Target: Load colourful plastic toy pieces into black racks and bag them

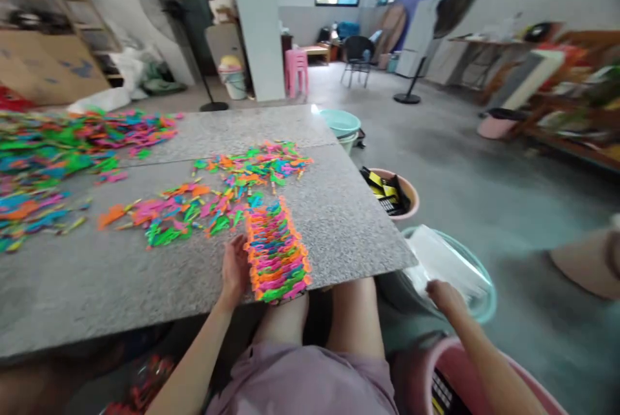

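My left hand (234,271) rests flat against the left side of a tidy row of colourful plastic clips (276,252) lined up at the near edge of the grey granite table (334,221). Loose clips (213,199) in pink, orange, green and blue lie scattered behind the row. My right hand (444,295) reaches down to the right of the table and touches clear plastic bags (448,260) lying in a teal basin (488,302). Whether the fingers grip a bag is blurred.
A large heap of clips (53,150) covers the table's left. On the floor stand a pink bucket with black and yellow items (393,192), teal basins (341,123) and a pink basin (460,376) by my knee. Fans, chairs and shelves stand further back.
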`<state>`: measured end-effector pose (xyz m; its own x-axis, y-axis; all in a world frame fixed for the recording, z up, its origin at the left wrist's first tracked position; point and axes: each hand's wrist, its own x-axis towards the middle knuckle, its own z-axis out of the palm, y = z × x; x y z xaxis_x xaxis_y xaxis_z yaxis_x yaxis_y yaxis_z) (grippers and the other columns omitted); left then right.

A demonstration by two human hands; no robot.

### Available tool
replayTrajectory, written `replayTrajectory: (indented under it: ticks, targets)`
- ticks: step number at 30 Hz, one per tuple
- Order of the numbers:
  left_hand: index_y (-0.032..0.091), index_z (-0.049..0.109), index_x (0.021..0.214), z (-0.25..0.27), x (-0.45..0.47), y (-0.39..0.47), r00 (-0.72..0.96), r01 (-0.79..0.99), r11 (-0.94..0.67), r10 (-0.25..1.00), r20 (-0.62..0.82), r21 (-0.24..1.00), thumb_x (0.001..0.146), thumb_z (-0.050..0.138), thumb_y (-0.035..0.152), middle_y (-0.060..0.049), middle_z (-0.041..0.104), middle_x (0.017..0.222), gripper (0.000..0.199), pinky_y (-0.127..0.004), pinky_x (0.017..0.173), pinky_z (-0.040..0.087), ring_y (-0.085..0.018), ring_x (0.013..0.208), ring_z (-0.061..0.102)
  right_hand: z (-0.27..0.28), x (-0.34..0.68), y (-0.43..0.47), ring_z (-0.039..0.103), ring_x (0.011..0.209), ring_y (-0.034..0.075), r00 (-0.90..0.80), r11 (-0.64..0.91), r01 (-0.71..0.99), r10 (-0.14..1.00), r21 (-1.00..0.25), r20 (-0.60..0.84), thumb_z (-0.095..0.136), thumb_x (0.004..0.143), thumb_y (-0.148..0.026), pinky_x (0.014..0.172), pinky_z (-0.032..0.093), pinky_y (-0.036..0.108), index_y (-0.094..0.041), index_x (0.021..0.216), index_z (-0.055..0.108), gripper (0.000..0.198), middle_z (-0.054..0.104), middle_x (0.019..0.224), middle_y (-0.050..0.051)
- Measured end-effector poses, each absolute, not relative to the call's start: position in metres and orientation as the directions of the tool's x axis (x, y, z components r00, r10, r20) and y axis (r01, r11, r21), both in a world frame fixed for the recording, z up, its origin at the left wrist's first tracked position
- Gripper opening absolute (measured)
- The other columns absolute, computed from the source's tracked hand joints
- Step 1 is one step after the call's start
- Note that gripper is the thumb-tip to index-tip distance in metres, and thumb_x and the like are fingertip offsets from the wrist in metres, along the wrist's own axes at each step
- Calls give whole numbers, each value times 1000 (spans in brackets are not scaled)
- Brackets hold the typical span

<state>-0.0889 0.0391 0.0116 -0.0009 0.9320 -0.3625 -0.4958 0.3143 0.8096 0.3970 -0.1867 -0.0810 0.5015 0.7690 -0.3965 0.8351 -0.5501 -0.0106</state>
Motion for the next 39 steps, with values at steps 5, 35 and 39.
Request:
replayTrajectory:
  ticks: [5,35,39]
  targets:
    - [18,62,102,7,-91,43,-89,-578,233,935,-344,782,99,46,46,-6,71,97,32,-31,89,53,-19,98,67,-118,421,-198,69,84,33,454,-500,864,821,-54,-347,58,78,-24,76,50,43,-27,60,51,20,71,78,12]
    - [20,73,98,44,-107,-78,-8,23,-422,906,422,906,93,58,37,-1,69,72,23,-27,75,48,-16,71,63,47,225,-160,44,47,11,867,-291,102,495,-951,-58,78,60,-60,46,34,24,-19,59,52,49,52,49,-3]
    - [17,70,86,86,-86,-89,529,246,-575,754,389,780,93,61,35,1,62,59,21,-22,54,40,-11,52,53,68,145,-149,43,45,9,661,-95,-66,742,-993,-115,80,63,-53,44,37,21,-19,60,50,46,52,51,-3]
